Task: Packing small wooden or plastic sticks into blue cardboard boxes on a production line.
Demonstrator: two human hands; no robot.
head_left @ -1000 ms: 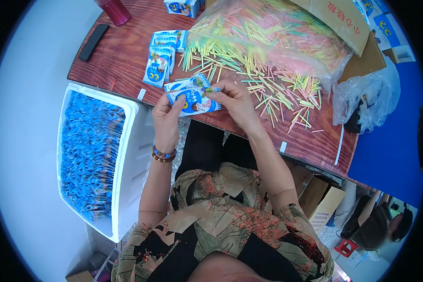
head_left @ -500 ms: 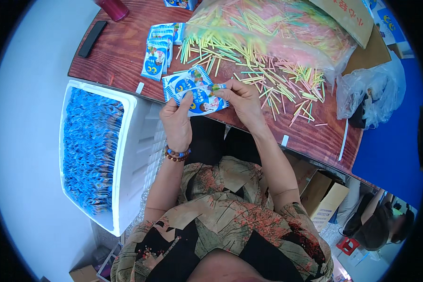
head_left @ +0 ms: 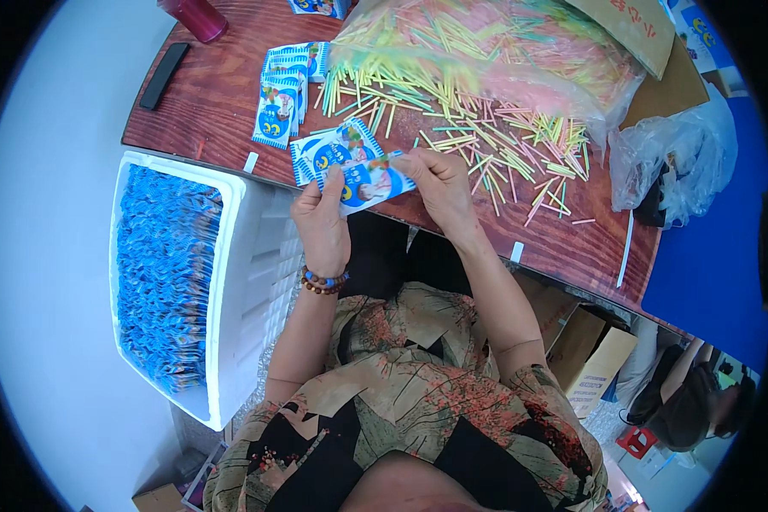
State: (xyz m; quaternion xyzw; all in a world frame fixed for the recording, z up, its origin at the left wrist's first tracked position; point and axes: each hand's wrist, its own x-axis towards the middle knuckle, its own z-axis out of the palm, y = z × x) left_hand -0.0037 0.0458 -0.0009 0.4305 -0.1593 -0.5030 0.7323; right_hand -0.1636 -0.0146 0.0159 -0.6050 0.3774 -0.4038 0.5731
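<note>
Both hands hold a blue-and-white printed packet (head_left: 369,189) over the table's near edge. My left hand (head_left: 322,229) pinches its left end, thumb on top. At its right end, my right hand (head_left: 442,189) closes thumb and fingers on the upper corner; whether a small stick is also between them is hidden. Just behind, more packets (head_left: 337,143) lie on the table, partly covered by the held one. Further left rests an overlapping pile of the same packets (head_left: 275,109). Beyond my right hand, short thin sticks (head_left: 486,141) in yellow, pink and green lie scattered.
A large clear bag (head_left: 520,64) of sticks spills onto the red-brown table (head_left: 222,111). At left stands a white foam box (head_left: 218,316) packed with blue packets. A black bar (head_left: 165,77), a red cup (head_left: 198,19), a cardboard box (head_left: 670,90) and a crumpled plastic bag (head_left: 695,162) are around.
The held packet has tilted, its right end raised a little against the left. My right hand has shifted slightly with its corner. The whole view has moved slightly.
</note>
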